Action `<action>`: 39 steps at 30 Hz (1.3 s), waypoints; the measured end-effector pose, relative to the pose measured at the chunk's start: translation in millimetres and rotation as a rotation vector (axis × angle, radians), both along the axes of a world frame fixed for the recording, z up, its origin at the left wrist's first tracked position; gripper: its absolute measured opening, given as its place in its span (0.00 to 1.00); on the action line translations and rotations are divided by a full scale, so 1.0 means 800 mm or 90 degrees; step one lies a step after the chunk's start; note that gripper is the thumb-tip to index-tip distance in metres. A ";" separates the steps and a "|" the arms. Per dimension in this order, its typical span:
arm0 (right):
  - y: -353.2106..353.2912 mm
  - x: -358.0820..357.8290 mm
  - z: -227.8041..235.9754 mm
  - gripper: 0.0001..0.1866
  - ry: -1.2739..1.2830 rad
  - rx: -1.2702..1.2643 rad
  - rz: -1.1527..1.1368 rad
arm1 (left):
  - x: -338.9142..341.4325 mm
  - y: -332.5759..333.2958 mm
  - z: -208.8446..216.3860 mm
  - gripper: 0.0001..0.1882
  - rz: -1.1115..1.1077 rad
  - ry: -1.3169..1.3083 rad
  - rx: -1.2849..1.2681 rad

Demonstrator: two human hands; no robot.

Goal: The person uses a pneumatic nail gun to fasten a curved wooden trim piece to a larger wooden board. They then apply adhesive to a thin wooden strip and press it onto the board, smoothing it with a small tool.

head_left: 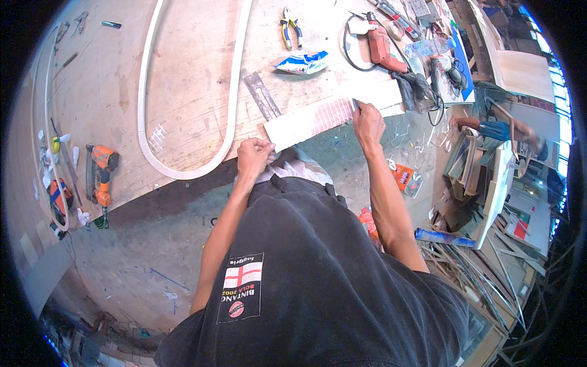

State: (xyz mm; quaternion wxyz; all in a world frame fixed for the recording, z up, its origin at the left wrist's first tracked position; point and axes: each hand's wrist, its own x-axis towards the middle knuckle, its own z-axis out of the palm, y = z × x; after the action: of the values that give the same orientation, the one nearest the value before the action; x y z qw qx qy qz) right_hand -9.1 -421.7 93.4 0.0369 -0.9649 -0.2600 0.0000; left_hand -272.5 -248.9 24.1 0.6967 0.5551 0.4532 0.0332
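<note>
A long white strip [287, 131] lies along the table's near edge, with a pinkish grid-lined patch [332, 115] in its middle. My left hand [255, 156] is closed at the strip's near left corner, thumb and fingers pinching its edge. Over the strip, right of the pink patch, my right hand [369, 126] is closed on a thin dark tool [354, 104]; its kind is too small to tell. A flat metal piece with a slot [262, 95] rests on the table just beyond the strip's left end.
Beyond the strip lie a blue-white packet [302, 63], pliers [291, 29] and a red power drill [383, 48] with its cable. A white U-shaped frame [183, 172] spans the table's left. Farther left is an orange nail gun [101, 174]. Another person [498, 129] is at right, near stacked boards.
</note>
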 end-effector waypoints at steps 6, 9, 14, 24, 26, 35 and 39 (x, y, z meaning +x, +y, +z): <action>0.013 -0.066 -0.042 0.09 -0.014 0.071 0.160 | 0.003 0.000 -0.005 0.09 0.000 0.009 -0.013; 0.033 -0.117 -0.036 0.09 0.029 0.104 0.204 | 0.001 0.001 -0.007 0.08 0.002 0.002 -0.025; 0.054 -0.181 -0.021 0.12 0.119 0.120 0.256 | 0.000 0.004 -0.007 0.08 0.005 -0.021 -0.060; -0.021 -0.087 0.000 0.14 0.457 0.510 -0.127 | -0.007 -0.005 -0.014 0.14 0.040 -0.051 -0.099; -0.037 -0.051 0.034 0.16 0.518 0.620 -0.204 | -0.003 -0.012 -0.017 0.14 0.042 -0.040 -0.055; -0.147 0.143 0.004 0.17 0.582 0.864 -0.332 | 0.021 -0.038 -0.024 0.16 0.158 0.040 0.149; -0.190 0.224 -0.029 0.15 0.580 0.834 -0.333 | 0.018 -0.059 -0.009 0.18 0.285 -0.026 0.011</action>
State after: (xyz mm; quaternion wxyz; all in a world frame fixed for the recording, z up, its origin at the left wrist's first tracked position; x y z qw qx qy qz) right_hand 169.7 -573.6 70.5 0.6898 -0.6834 0.0653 0.2300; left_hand -258.0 -295.8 17.2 0.6763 0.4460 0.5504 0.2020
